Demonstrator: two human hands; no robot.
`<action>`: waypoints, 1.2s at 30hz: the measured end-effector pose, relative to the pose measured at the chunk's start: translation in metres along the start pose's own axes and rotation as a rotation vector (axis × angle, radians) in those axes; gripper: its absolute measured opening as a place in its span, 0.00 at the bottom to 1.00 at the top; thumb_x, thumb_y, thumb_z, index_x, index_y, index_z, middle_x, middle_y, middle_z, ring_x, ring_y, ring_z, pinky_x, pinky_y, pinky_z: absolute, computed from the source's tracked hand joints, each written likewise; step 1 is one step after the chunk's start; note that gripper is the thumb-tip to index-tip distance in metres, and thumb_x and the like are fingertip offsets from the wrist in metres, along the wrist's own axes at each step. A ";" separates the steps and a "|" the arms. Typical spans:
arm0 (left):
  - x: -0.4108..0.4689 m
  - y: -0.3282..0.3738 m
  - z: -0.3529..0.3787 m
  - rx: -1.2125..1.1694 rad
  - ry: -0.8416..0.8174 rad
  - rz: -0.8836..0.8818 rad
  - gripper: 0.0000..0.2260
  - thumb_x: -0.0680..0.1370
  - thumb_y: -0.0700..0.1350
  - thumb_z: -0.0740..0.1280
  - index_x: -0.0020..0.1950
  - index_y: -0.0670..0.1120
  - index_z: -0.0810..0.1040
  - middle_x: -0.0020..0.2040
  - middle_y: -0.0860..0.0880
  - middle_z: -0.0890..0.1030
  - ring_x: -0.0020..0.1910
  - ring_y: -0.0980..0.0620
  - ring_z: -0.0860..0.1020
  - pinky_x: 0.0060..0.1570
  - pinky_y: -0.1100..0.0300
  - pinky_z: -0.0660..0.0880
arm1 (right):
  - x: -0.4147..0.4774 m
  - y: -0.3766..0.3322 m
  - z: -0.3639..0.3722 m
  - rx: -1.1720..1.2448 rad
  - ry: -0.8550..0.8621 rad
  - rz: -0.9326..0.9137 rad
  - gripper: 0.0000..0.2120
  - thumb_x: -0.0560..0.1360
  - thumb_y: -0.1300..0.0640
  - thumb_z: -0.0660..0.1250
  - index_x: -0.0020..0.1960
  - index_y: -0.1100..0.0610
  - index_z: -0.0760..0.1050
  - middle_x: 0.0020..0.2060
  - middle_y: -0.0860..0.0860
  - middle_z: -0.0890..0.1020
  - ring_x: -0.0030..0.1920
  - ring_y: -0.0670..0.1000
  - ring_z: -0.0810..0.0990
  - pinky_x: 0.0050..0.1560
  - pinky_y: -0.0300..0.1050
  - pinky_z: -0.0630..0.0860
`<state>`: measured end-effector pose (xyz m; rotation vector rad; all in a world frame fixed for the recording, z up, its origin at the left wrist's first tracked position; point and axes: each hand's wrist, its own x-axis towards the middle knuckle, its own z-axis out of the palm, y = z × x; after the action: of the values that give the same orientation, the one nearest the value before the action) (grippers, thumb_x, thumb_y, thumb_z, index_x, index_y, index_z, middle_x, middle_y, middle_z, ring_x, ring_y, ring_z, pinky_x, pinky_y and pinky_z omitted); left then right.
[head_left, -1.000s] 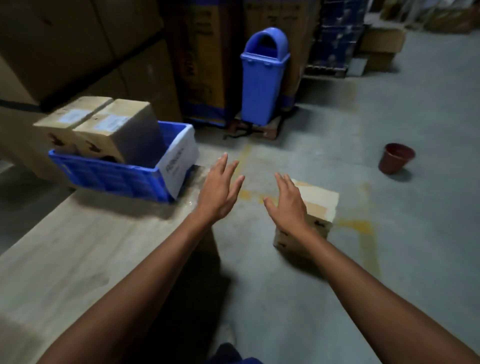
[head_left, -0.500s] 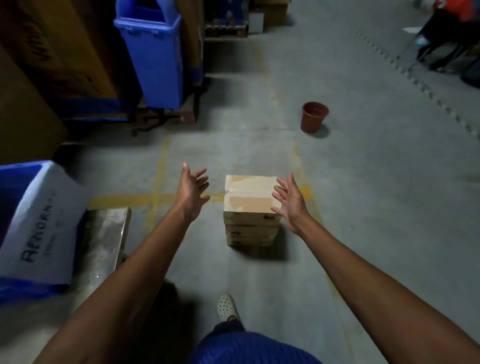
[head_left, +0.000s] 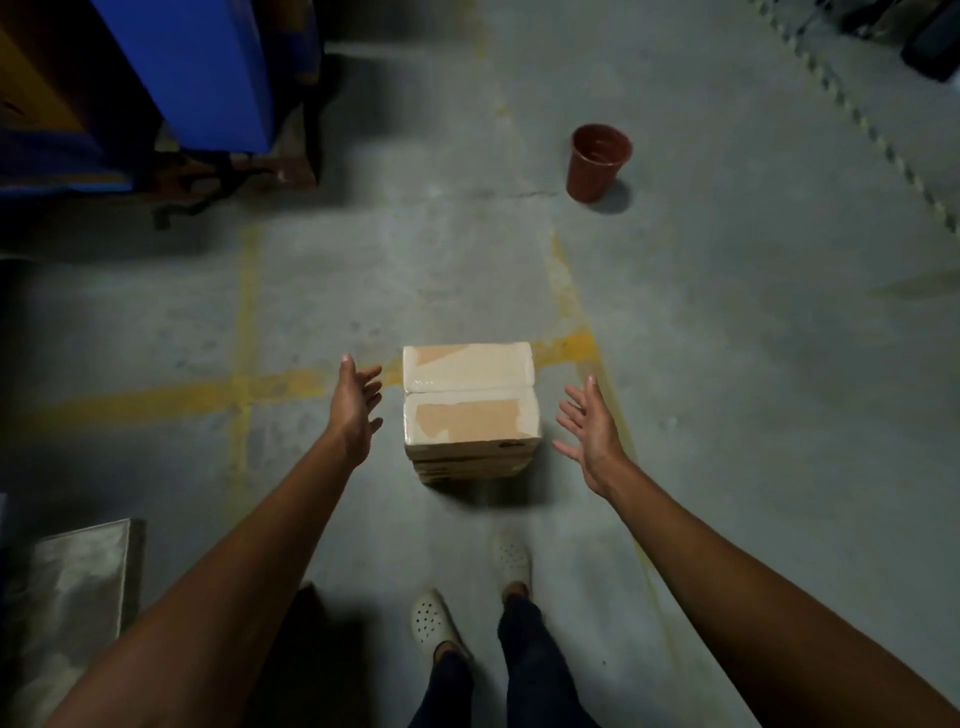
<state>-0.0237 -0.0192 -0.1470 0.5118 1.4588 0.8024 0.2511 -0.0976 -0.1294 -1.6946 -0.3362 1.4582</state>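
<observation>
A taped cardboard box (head_left: 470, 410) stands on the grey concrete floor in the middle of the view, over a faded yellow line. My left hand (head_left: 356, 405) hovers just left of the box with fingers spread, palm facing it, not touching. My right hand (head_left: 592, 426) is stretched out to the right of the box, fingers straight and apart, a small gap from its side. Both hands hold nothing.
A brown plastic pot (head_left: 597, 161) sits on the floor at the back right. A blue bin (head_left: 202, 67) stands on a pallet at the back left. A wooden table corner (head_left: 78, 582) juts in at the lower left. My two feet (head_left: 467, 603) stand just behind the box.
The view has swung from the table with the blue crate down to the floor. Both hands have moved apart and lowered to either side of the box, which now lies straight ahead.
</observation>
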 end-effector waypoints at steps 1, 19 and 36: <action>0.013 -0.005 0.004 0.029 0.002 -0.003 0.32 0.82 0.66 0.45 0.74 0.47 0.71 0.77 0.43 0.65 0.77 0.45 0.62 0.73 0.41 0.58 | 0.016 0.003 -0.002 -0.007 0.010 0.015 0.32 0.82 0.35 0.50 0.78 0.54 0.64 0.76 0.56 0.66 0.74 0.55 0.67 0.72 0.61 0.66; 0.195 -0.149 0.036 0.156 0.143 -0.240 0.26 0.86 0.56 0.49 0.76 0.41 0.67 0.74 0.44 0.70 0.71 0.46 0.70 0.63 0.57 0.63 | 0.222 0.106 -0.008 -0.146 0.020 0.264 0.30 0.83 0.37 0.46 0.81 0.50 0.55 0.79 0.52 0.61 0.79 0.55 0.58 0.77 0.59 0.53; 0.039 -0.056 0.039 -0.091 0.343 -0.036 0.18 0.83 0.52 0.60 0.67 0.45 0.78 0.61 0.49 0.80 0.53 0.55 0.79 0.50 0.59 0.77 | 0.115 -0.008 -0.015 -0.231 -0.005 -0.006 0.26 0.82 0.55 0.63 0.78 0.54 0.61 0.62 0.48 0.77 0.46 0.38 0.78 0.46 0.40 0.78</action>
<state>0.0215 -0.0201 -0.2111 0.2863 1.7310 0.9569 0.2994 -0.0210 -0.2016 -1.8697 -0.5287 1.4647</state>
